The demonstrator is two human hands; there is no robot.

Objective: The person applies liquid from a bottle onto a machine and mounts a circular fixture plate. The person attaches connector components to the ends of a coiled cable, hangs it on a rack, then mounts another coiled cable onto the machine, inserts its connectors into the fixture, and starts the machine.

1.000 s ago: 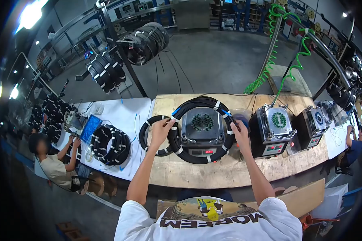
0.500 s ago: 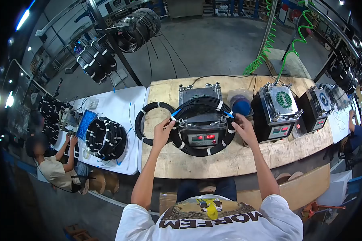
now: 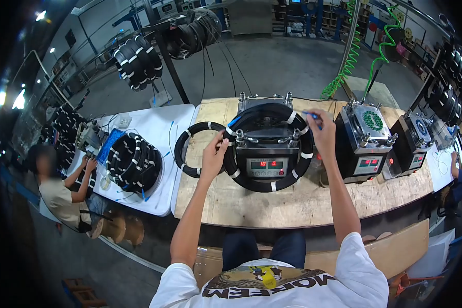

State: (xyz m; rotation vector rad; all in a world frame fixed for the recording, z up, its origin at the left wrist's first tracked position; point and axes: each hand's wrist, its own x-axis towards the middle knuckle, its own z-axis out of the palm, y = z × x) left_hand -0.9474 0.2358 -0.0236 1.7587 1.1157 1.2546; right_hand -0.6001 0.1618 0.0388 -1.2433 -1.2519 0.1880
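A black cable coil [image 3: 274, 185] with white bands stands upright in front of the middle machine [image 3: 268, 165], whose red display shows through the ring. At the coil's upper left, my left hand [image 3: 216, 151] is closed on its edge, just below a blue piece [image 3: 234, 121]. My right hand [image 3: 321, 126], off the coil's upper right, pinches a small blue cable end [image 3: 309, 114]. Partly behind the held coil, a second banded coil [image 3: 181, 149] rests on the wooden table [image 3: 231, 208].
Two similar machines [image 3: 363, 141] [image 3: 411, 141] stand to the right. A white table [image 3: 161, 123] at left bears a stack of coils [image 3: 133, 164] and a blue tray [image 3: 110, 146]. One person [image 3: 61, 190] works at the far left, another [image 3: 459, 177] at the far right.
My right hand has moved up and away from the coil's right edge with the blue end. The view has shifted slightly, and my left hand still holds the coil.
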